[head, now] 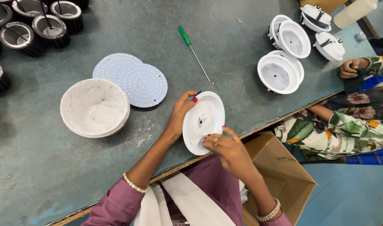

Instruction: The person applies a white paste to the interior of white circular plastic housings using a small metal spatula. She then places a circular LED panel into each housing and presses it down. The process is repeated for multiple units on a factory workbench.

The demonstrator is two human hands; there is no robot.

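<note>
The person is holding a white round plastic lamp reflector dish (203, 122) at the near edge of the grey-green worktable (116, 25), its hollow face turned up toward the camera and its small centre opening showing; seen tilted, its oval outline is running lengthwise from the lower left up toward the upper right. The left hand (179, 115) is gripping the dish's left rim, thumb curled over the top edge, while the right hand (227, 150) is pinching the lower rim with its fingertips (208, 138). Just left of the dish, two pale blue round circuit discs dotted with small yellow chips (135, 79) are lying flat and overlapping, and one white bowl smeared inside with white paste (94, 108) is sitting touching their lower left edge. One green-handled screwdriver (194, 53) is lying beyond the dish, its tip pointing down toward it. At least five black finned cylinders (52, 29) are crowding the far left corner. Five white round housings (283, 62) are standing at the right, near another person's hand (351, 68) and flower-patterned sleeve. An open brown cardboard box (279, 171) is sitting below the table edge beside the right forearm
</note>
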